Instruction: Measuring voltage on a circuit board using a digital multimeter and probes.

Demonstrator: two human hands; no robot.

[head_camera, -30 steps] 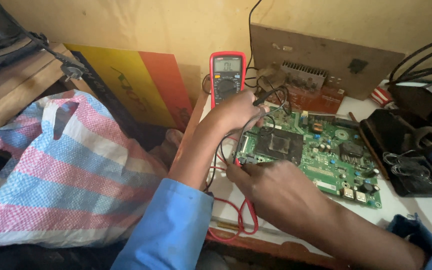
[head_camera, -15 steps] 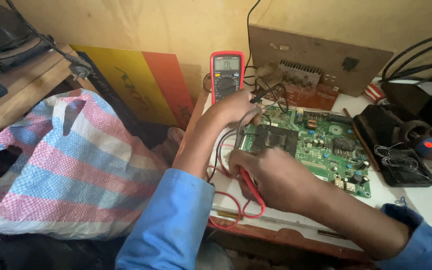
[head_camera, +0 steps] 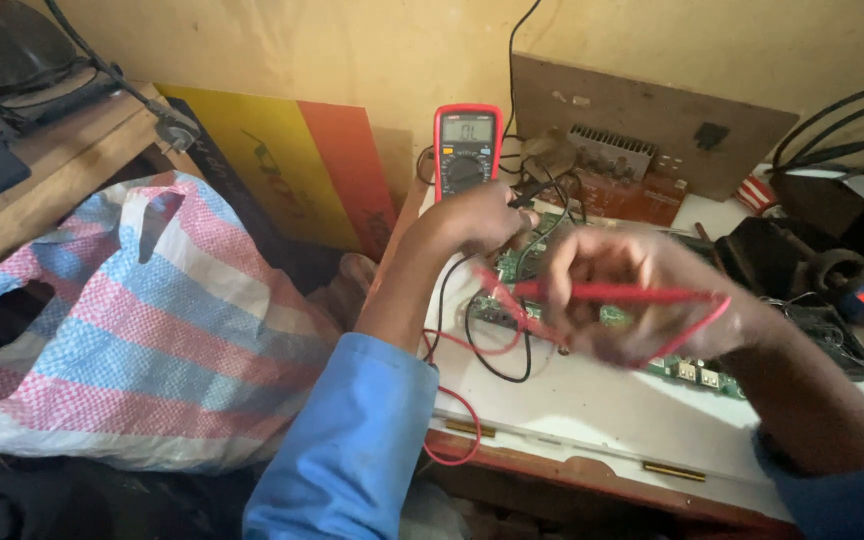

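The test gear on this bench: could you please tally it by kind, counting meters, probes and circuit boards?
Multimeter, red, upright against the wall: 1
Red probe, in the right hand, blurred: 1
Black probe, at the left hand: 1
Green circuit board: 1
Total: 4

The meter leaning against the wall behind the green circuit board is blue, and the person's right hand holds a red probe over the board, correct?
Not quite. The head view shows the meter has a red casing, not blue. The rest holds: it leans against the wall behind the green circuit board, and the right hand holds a red probe over that board.
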